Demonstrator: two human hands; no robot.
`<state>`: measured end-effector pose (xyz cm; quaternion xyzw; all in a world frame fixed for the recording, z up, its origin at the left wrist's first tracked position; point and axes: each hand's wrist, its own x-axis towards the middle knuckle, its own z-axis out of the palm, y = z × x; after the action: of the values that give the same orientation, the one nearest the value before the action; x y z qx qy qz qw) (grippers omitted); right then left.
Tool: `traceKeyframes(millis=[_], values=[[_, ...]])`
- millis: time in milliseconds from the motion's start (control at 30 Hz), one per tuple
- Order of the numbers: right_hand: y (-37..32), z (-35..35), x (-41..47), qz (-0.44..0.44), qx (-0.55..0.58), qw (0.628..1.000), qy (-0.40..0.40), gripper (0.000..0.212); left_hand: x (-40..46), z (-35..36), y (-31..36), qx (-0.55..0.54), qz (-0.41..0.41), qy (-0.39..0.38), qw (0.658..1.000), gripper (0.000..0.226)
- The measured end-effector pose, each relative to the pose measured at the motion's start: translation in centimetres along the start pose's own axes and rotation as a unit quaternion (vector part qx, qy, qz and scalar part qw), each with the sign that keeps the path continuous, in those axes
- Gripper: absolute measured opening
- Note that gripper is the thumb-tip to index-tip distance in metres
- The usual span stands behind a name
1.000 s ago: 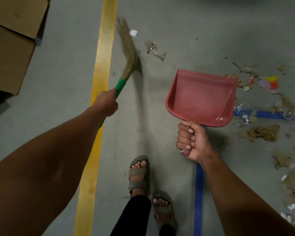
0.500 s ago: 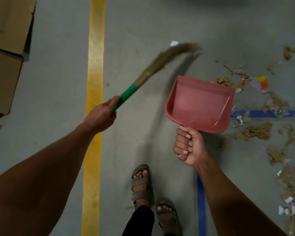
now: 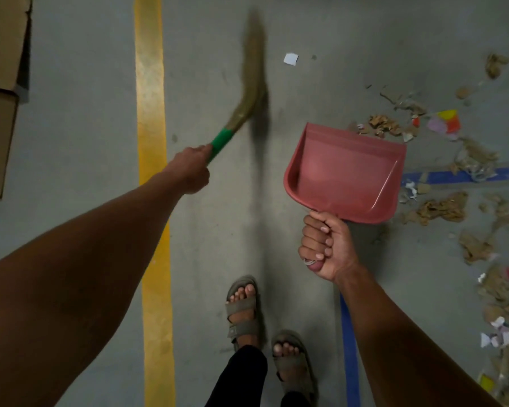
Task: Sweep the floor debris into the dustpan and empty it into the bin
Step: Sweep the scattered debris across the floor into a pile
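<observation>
- The left hand (image 3: 192, 168) grips the green handle of the broom (image 3: 249, 92); its blurred bristles point to 12 o'clock.
- The right hand (image 3: 325, 245) holds the red dustpan (image 3: 344, 174) by its handle, fingers curled around it.
- The debris (image 3: 441, 208) lies on the floor (image 3: 100, 113) at 3 o'clock from the dustpan.

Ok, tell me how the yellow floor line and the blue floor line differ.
The yellow line is wide and runs straight up the floor; the blue line is narrower and turns a corner, heading right. The yellow line lies left of the person's feet, the blue line to their right. Scraps lie on and around the blue line; none on the yellow one. Both are flat floor markings.
</observation>
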<state>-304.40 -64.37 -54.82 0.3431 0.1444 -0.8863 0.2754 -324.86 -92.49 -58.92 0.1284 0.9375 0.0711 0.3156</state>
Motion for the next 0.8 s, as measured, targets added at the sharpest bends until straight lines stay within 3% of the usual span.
traceKeyframes(millis=[167, 267, 400, 533, 667, 800], values=[[0.1, -0.5, -0.9, -0.012, 0.009, 1.0, -0.019, 0.04, -1.6, 1.3, 2.2, 0.008, 0.159, -0.046, 0.986, 0.071], [-0.2, -0.4, -1.2, -0.018, -0.003, 1.0, -0.025, 0.044, -2.5, 1.8, 2.5, 0.007, 0.198, -0.022, 0.98, 0.071], [-0.6, -0.1, -1.5, -0.025, -0.007, 0.999, -0.029, 0.046, -3.5, 2.1, 1.9, -0.025, 0.161, 0.051, 0.985, 0.068], [-0.7, -0.1, -1.8, -0.026, 0.004, 0.999, -0.029, 0.039, -4.0, 2.7, 1.7, -0.049, 0.04, 0.098, 0.993, 0.067], [-0.6, -0.7, -2.3, -0.022, 0.007, 0.999, -0.046, 0.039, -4.3, 3.8, 3.6, -0.063, -0.046, 0.042, 0.996, 0.05], [-0.2, -2.0, -3.7, -0.026, 0.016, 0.998, -0.05, 0.039, -5.4, 5.5, 7.8, -0.043, 0.008, -0.039, 0.998, 0.061]])
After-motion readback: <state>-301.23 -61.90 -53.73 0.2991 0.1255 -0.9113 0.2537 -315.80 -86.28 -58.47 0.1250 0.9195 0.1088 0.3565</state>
